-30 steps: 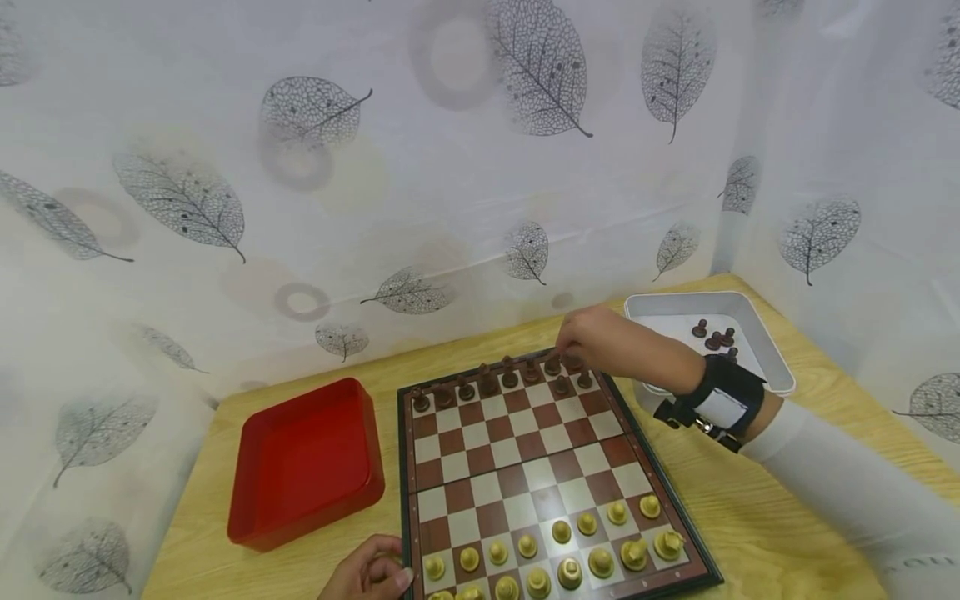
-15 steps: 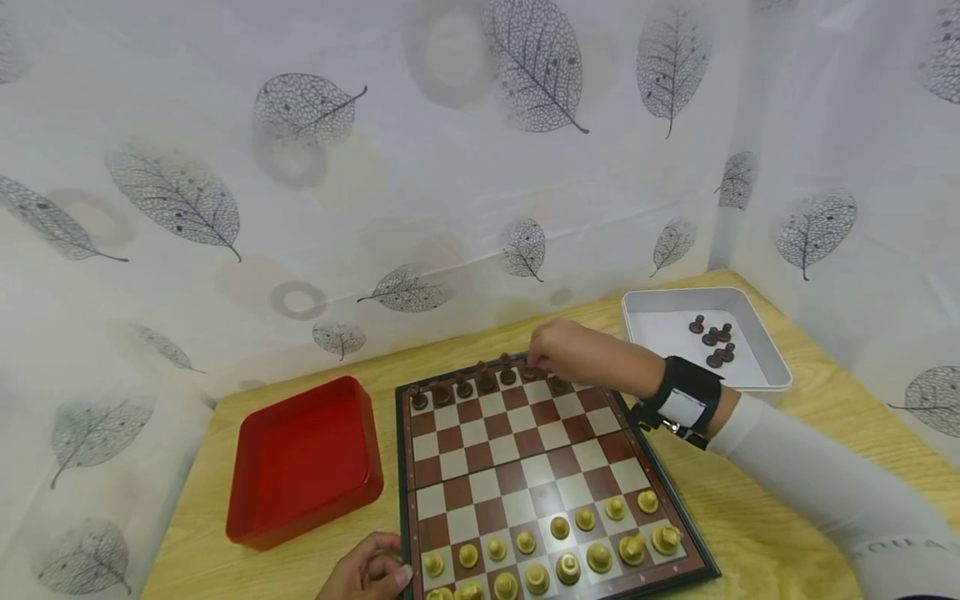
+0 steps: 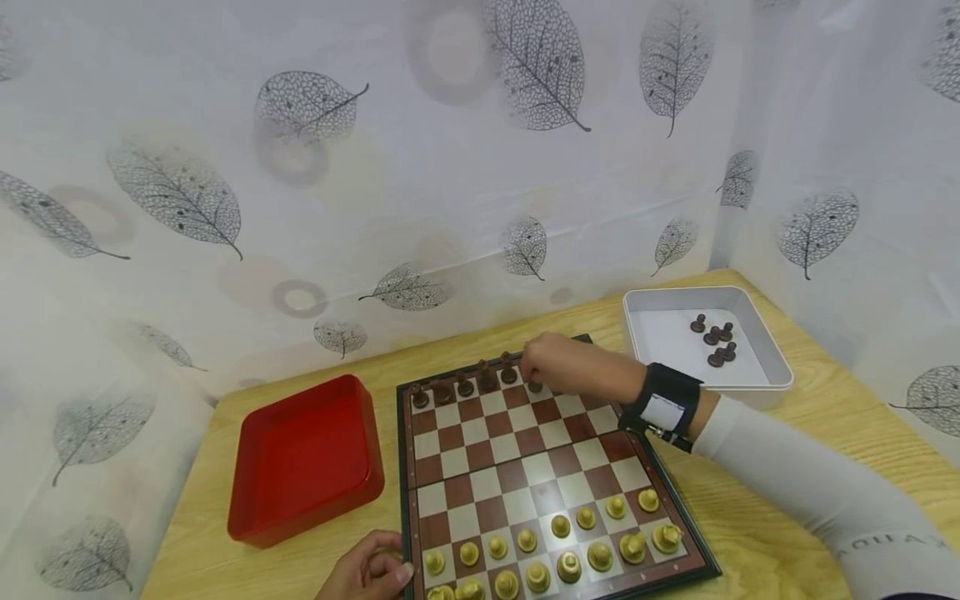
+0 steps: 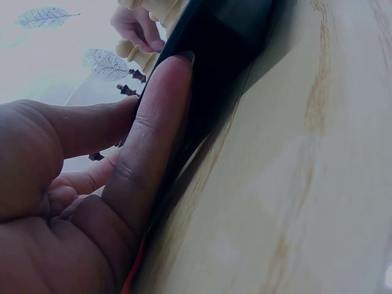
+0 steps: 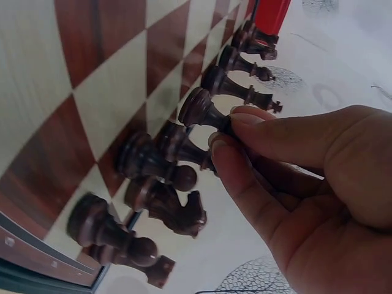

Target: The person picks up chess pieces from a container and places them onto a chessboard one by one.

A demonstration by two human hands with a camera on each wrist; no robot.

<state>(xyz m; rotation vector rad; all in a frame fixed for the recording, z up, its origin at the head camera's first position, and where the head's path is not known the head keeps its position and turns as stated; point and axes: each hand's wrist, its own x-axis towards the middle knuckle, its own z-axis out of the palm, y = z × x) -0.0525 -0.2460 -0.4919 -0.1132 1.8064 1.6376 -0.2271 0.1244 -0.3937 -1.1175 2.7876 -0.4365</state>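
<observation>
My right hand (image 3: 558, 362) is over the far row of the chessboard (image 3: 512, 485). Between thumb and fingertips it pinches a dark brown pawn (image 5: 197, 107), base toward the board, head hidden by the fingers. Dark pieces stand around it: a king (image 5: 239, 89) beyond, a knight (image 5: 165, 205) and two pawns nearer the wrist camera, one being the pawn (image 5: 104, 229) by the corner. At the board's near left edge my left hand (image 3: 367, 571) holds the rim, with a fingertip (image 4: 165, 79) along its black side. Yellow pieces (image 3: 568, 568) fill the near two rows.
A white tray (image 3: 776, 358) with several dark pawns (image 3: 712, 336) stands at the back right. Left of the board sits a red tray (image 3: 307, 454). The wooden table (image 3: 757, 500) meets a leaf-patterned curtain (image 3: 420, 167) behind.
My right hand has moved left along the far side of the board, bringing the dark pawn with it, and now sits slightly lower. My left hand has stayed at the rim.
</observation>
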